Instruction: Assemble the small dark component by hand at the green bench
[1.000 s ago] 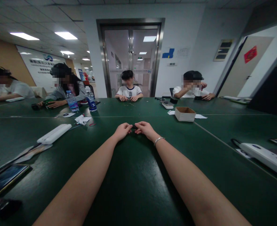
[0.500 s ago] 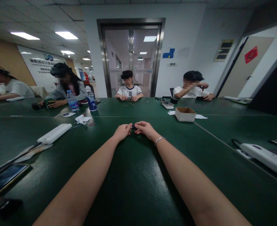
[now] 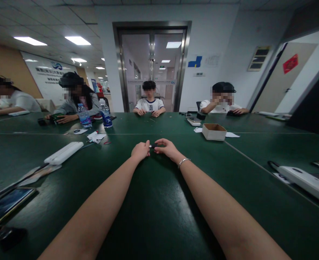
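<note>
Over the middle of the green table (image 3: 148, 202), a small dark stick-like piece with a silvery end (image 3: 152, 146) spans the gap between my two hands; its exact kind is too small to tell. My left hand (image 3: 141, 151) is closed on the silvery end, fingers curled round it. From the other side my right hand (image 3: 167, 148), with a silver bracelet at the wrist, has thumb and fingertips bent around the dark end. The fingers partly hide the piece.
An open cardboard box (image 3: 214, 133) stands right of centre. Two water bottles (image 3: 106, 115) and paper scraps (image 3: 96, 137) are left. White power strips (image 3: 64, 153) lie on both sides; a phone (image 3: 10, 206) is near left. Several people sit around the table.
My hands have moved slightly apart, and more of the dark piece and its silvery end shows between them. Across the table at right, a person's raised hand has moved in front of their face.
</note>
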Demonstrator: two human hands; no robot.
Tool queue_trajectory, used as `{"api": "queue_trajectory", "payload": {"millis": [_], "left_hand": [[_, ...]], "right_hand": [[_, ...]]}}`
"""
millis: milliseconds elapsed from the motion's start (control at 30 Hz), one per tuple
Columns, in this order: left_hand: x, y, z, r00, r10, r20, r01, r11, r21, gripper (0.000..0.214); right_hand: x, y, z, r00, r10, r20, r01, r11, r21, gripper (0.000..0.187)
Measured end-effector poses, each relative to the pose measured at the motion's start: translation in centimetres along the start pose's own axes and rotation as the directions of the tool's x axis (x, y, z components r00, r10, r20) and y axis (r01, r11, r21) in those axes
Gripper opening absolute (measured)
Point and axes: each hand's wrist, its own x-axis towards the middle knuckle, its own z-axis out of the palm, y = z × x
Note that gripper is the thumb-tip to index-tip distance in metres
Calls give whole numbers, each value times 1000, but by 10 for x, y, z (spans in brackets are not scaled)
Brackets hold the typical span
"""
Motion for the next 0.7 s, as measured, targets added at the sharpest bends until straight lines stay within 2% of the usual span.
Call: {"api": "queue_trajectory", "payload": {"millis": [100,167,267,400,567,700], "left_hand": [[2,2,-1,999,-47,2,47,998,-28,55],[1,2,-1,999,-32,-1,32,999,-37,55],[-1,0,0,997,68,-27,-69,996,-62,54],[-3,-4,2,973,221,-61,-225,971,-78,45],[-3,-8,4,954,290,-74,-297,948,-114,31],[-3,-6,5,927,354,-127,-371,914,-162,20]], "right_hand": [[-1,0,2,999,-35,-19,35,999,-4,33],[-2,-1,3,999,-36,-28,36,999,1,33],[-2,-2,3,999,12,-44,-10,999,35,27],[1,-1,1,993,74,-94,-69,996,62,14],[3,1,0,990,87,-108,-79,994,73,12],[3,-1,0,989,106,-107,-96,991,90,10]]}}
